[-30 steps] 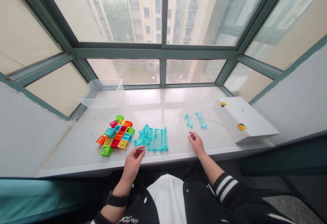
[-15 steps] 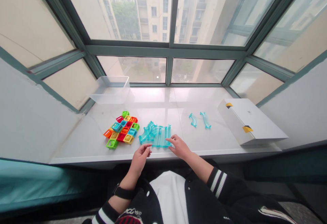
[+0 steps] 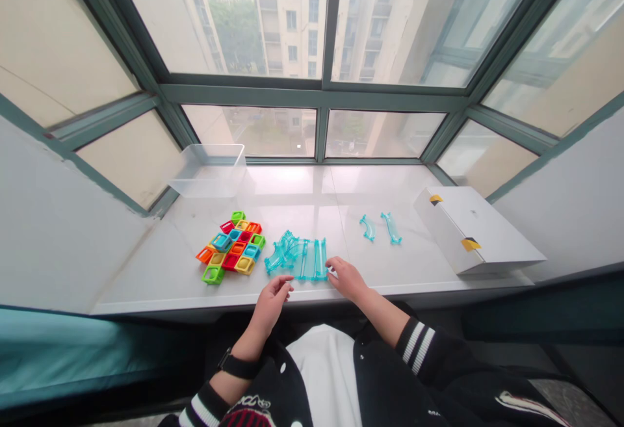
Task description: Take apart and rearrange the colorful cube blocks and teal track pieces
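Moved left since a second ago with right hand (image 3: 345, 279), now half-curled at right edge of blue track pieces (image 3: 312, 261), near centre; cannot tell if gripping. Has left hand (image 3: 271, 298) loosely half-open, showing nothing held, by their near edge. Leaves broad white sill (image 3: 347, 248) rightward, up to two curved pieces (image 3: 390, 229).

On the sill (image 3: 287, 196), a tub (image 3: 209, 183) stands at the back left, against the window (image 3: 319, 94), with a cluster of blocks (image 3: 234, 248) before it. Just right of the blocks lies a group of track pieces (image 3: 305, 259), the left hand (image 3: 273, 297) at its front edge, the right hand (image 3: 345, 279) at its right end. Farther right, two curved pieces (image 3: 391, 229) lie side by side, between that group and a box (image 3: 487, 225) at the far right
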`<action>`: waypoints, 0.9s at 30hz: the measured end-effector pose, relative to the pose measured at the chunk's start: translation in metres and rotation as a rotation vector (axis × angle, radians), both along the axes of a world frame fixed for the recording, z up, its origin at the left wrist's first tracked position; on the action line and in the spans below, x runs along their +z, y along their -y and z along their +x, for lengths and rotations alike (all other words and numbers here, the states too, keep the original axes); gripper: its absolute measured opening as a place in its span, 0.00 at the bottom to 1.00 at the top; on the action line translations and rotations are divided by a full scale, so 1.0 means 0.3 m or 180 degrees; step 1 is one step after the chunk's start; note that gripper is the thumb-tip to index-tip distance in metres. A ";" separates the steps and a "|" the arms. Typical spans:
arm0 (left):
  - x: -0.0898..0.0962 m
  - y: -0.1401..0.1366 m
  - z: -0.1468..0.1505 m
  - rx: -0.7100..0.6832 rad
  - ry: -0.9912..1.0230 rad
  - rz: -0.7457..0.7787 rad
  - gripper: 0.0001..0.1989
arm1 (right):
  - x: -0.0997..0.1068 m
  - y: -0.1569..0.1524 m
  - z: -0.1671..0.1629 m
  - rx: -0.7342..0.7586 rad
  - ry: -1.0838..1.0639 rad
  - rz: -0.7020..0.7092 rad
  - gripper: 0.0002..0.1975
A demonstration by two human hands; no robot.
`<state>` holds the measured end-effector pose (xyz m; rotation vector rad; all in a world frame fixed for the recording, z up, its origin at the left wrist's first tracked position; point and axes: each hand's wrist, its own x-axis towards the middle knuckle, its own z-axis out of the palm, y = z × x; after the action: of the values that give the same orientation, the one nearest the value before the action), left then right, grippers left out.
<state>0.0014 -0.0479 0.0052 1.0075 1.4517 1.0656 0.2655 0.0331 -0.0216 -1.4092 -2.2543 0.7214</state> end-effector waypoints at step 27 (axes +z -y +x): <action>-0.017 0.002 0.019 -0.0226 -0.0007 -0.0258 0.26 | -0.050 -0.017 0.017 -0.0448 -0.0928 0.0146 0.07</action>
<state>0.0071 -0.0484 0.0001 0.9953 1.4390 0.9476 0.2706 0.0381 -0.0365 -1.3299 -1.9175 0.7685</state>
